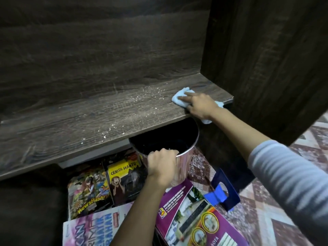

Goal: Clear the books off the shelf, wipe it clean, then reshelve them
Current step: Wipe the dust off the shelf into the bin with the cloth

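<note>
Nearest: books off the shelf and lying flat on the floor. Pink-and-white magazine (92,226) at the bottom edge, and a purple booklet (195,215) to its right with my left forearm crossing between them. Just behind those are a comic (88,192) with "Newsflash!" on the cover and a yellow-topped book (122,181) titled "Cerita Hantu", side by side and touching. Right of the booklet is a dark blue flat thing with a cut-out handle (225,190); can't tell what it is. Patterned floor (266,201) runs under all of it.

Next up: left hand (161,166), fingers curled over the near rim of a shiny metal bin (184,137), gripping it. The bin is upright, mouth tucked partly under the front edge of the shelf, dark inside.

Right arm in a striped sleeve (284,171) reaches in from the right. Right hand (198,105) lies flat on a light blue cloth (177,97), fingers straight and pressing it onto the shelf, not curled round it. A corner of the cloth hangs off the front edge below the wrist.

Shelf (88,121): dark wood-grain board, no books on it. The cloth is at its right end, near the side panel (266,68). White crumbs (142,96) are scattered across the middle, left of the cloth, thinning toward the front edge. Fine scratches show on the surface.

Farthest: back panel (88,41), same dark wood grain.
</note>
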Motion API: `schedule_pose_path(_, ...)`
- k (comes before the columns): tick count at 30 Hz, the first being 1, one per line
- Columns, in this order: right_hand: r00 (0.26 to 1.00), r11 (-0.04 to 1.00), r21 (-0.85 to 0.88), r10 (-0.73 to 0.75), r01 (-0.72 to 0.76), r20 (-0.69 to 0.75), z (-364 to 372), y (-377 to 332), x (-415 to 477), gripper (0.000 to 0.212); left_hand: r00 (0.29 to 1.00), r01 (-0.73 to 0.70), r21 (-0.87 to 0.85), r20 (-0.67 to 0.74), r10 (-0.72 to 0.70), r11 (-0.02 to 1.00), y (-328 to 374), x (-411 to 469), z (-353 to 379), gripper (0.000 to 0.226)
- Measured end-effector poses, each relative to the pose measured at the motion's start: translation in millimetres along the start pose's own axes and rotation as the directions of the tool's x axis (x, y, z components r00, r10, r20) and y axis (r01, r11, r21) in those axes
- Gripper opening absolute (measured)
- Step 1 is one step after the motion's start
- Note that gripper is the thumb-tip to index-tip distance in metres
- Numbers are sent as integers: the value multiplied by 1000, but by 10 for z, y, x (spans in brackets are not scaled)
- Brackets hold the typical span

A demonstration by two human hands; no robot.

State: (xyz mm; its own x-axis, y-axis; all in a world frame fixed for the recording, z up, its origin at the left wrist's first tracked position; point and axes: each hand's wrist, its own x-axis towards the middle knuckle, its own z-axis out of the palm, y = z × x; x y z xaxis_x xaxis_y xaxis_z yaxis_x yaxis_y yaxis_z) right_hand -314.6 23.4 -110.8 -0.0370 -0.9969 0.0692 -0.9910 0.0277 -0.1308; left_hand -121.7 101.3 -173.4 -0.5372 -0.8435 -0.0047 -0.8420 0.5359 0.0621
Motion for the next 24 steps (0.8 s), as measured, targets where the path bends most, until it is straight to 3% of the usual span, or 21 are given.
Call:
schedule_pose_path(10, 982, 966, -176, -187, 188, 19, 306, -477, -572, 69, 999, 30, -18, 40, -29, 999, -59, -28, 17, 22)
schedule_pose_path(12, 970, 967, -85, -241, 241, 9, 247, -439, -582, 65, 999, 19, -13, 31, -19, 1000, -65, -31, 17, 21)
schedule_pose_path(14, 965, 961, 124, -236, 249, -110, 175, -378, -491, 61, 1000, 14, -6, 26, -14, 1000, -67, -27, 15, 22)
schedule_pose_path(17, 964, 965, 261, 55, 16, -262, 93, -190, -177, 56, 999, 12, -10, 35, -12, 1000, -76, -29, 31, 23)
schedule_pose_path(20, 914, 920, 121, 387, -373, -121, 108, 1, 65, 47, 999, 9, -26, 44, -8, 1000, -75, -40, 40, 24)
schedule_pose_path(24, 878, 879, -18, 473, -476, -73, 220, 52, 325, 44, 998, 22, -20, 51, -21, 1000, -125, -41, 65, 25)
